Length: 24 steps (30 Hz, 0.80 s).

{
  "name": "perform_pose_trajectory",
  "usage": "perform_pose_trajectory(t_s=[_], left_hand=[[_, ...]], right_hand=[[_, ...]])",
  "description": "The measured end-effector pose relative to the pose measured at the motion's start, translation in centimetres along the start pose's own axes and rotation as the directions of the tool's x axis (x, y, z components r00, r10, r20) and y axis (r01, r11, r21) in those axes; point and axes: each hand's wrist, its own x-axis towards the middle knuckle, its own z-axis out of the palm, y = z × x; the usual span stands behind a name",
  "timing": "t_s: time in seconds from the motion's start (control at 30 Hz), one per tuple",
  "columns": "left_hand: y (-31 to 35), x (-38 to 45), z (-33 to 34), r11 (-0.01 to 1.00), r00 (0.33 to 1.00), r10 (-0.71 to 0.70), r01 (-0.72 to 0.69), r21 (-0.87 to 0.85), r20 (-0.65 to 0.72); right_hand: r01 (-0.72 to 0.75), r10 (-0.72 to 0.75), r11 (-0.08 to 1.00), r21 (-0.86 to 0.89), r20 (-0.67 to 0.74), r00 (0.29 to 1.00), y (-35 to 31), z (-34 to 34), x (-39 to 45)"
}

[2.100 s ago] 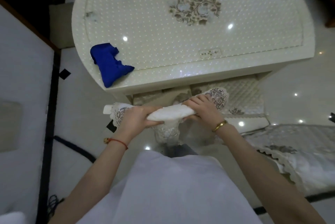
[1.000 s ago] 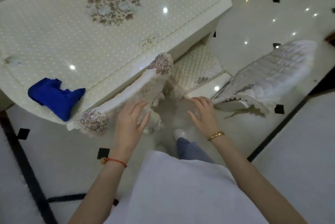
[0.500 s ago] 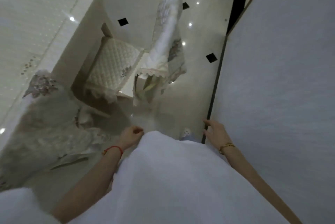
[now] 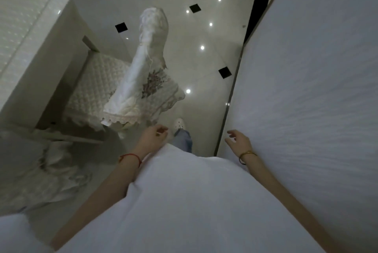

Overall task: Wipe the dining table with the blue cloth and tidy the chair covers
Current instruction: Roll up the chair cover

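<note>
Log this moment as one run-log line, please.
phase: between chairs | left hand: empty, loosely curled | right hand: empty, open | white lace-trimmed quilted chair cover: untouched | blue cloth: out of view

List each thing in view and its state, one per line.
Left hand: loosely curled, holding nothing.
Right hand: open, holding nothing.
Chair: tucked under the table.
Backrest cover: on the chair back, hem bunched.
</note>
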Motion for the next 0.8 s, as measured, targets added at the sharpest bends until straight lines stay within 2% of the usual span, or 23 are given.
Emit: perform_pose_trajectory(t_s=[0.1, 0.17, 0.23, 0.3, 0.37, 0.47, 0.57, 0.67, 0.8], left_hand=[[4.6, 1.9, -3.1, 0.986, 0.969, 0.167, -0.164, 0.033, -0.182], [7.5, 3.0, -5.5, 0.957, 0.907, 0.276, -0.289, 0.006, -0.318], [9.9, 4.1, -8.0, 0.928, 0.833, 0.326, -0.373, -0.018, -0.446], [11.4, 5.4, -10.3, 0.925, 0.773, 0.316, -0.380, -0.004, -0.551], [12.0, 6.7, -12.1, 0.943, 0.718, 0.282, -0.331, 0.045, -0.637], [11.7, 8.0, -13.2, 0.975, 0.708, 0.203, -0.209, 0.074, -0.677], [10.4, 8.5, -12.9, 0.987, 0.742, 0.009, -0.113, -0.113, -0.670], [9.6, 8.2, -12.3, 0.972, 0.733, -0.145, -0.022, -0.236, -0.664], [9.1, 7.5, -11.6, 0.955, 0.703, -0.266, 0.098, -0.280, -0.659]], right_hand=[[0.202, -0.202, 0.979, -0.001, -0.019, 0.979, -5.1, -3.1, 5.2], [0.359, -0.360, 0.932, -0.042, -0.028, 0.932, -9.3, -5.0, 8.8], [0.514, -0.518, 0.852, -0.099, -0.014, 0.855, -14.0, -6.7, 12.1], [0.657, -0.663, 0.738, -0.153, 0.017, 0.749, -18.8, -8.0, 14.8], [0.776, -0.784, 0.594, -0.212, 0.064, 0.618, -23.6, -9.1, 16.8], [0.898, -0.911, 0.336, -0.283, 0.144, 0.386, -30.4, -10.2, 18.7], [0.949, -0.943, 0.028, -0.313, 0.308, 0.129, -35.0, -9.8, 20.1], [0.943, -0.859, -0.232, -0.238, 0.506, -0.084, -37.8, -8.0, 21.4], [0.935, -0.757, -0.344, -0.080, 0.613, -0.226, -40.1, -5.6, 22.2]])
